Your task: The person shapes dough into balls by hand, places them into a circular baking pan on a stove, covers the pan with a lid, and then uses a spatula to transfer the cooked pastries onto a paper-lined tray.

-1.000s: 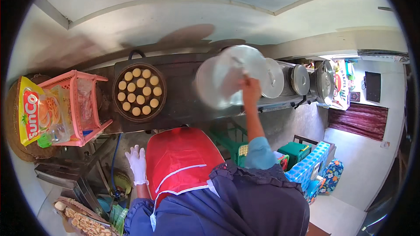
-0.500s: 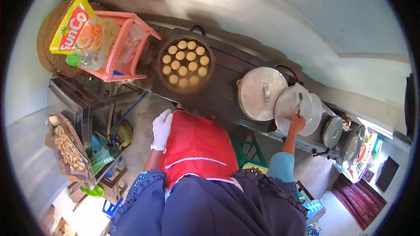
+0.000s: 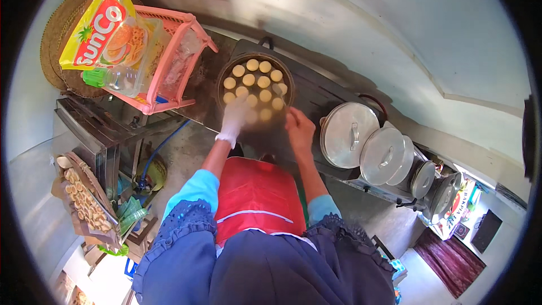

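Observation:
A round dark pan (image 3: 220, 73) holds several small, pale, round dough cakes (image 3: 263, 82) spaced apart. My left hand (image 3: 236, 114), in a white glove, reaches over the pan's near left edge by the closest cakes. Motion smears its fingers, so their grip cannot be made out. At the pan's near right edge my bare right hand (image 3: 300, 128) is closed round the handle of a small spatula (image 3: 279, 90). The spatula's blurred blade points in among the cakes on the right side. Haze veils the nearest cakes.
Right of the pan, a large metal lid (image 3: 351, 135) and a second lid (image 3: 379, 149) sit on the dark stove top (image 3: 309, 99). A pink plastic rack (image 3: 183, 34) with a yellow pouch (image 3: 104, 34) stands left. Lower left is a tray of pale pieces (image 3: 93, 203).
My right hand has moved left from the second lid to the pan, bringing the spatula that lay there. My left hand has risen from beside the red apron to over the pan.

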